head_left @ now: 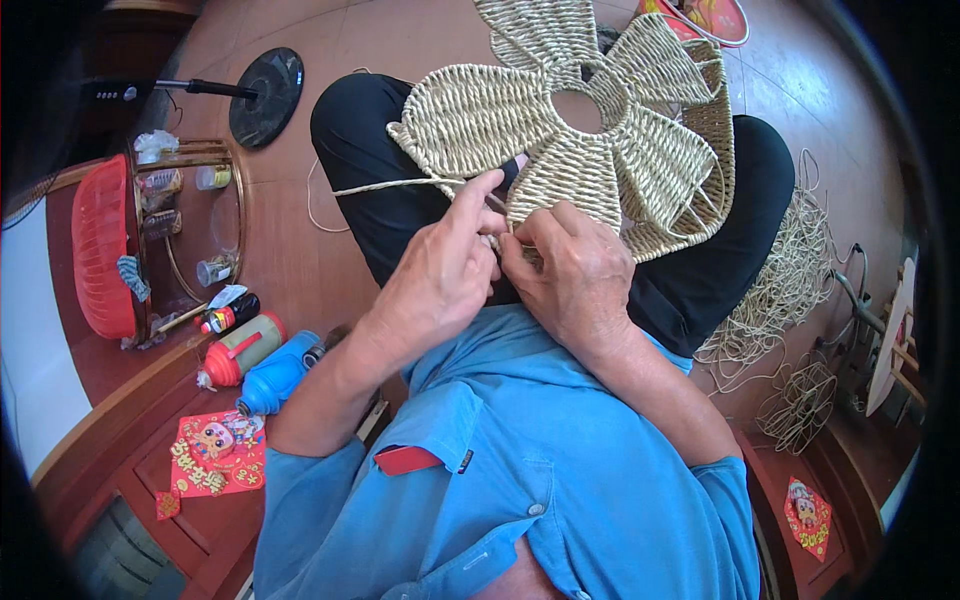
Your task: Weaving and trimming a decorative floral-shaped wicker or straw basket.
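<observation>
Nearest is the blue shirt (600, 450), with a red item (407, 461) poking from its pocket; most of that item is hidden in the cloth.

Just beyond are both hands, close together. The left hand (440, 265) is partly curled, its index finger stretched toward one o'clock across a pale strand (390, 186); its inner fingertips are hidden, so I cannot tell whether it grips the strand. The right hand (575, 270) is bent over, thumb and index drawn together on the lower edge of the woven piece (490, 115); the exact bit pinched is covered by the fingers.

The woven piece, flower-shaped with a round hole, lies at one o'clock from the hands over dark trousers (350, 150). Its top petal is cut off by the upper edge, and the strand's free end points to ten o'clock.

Farther off on the floor, a tangle of strands (785, 270) lies at three o'clock and a smaller coil (803, 405) at four. A black round base (268, 97) stands at ten.
</observation>
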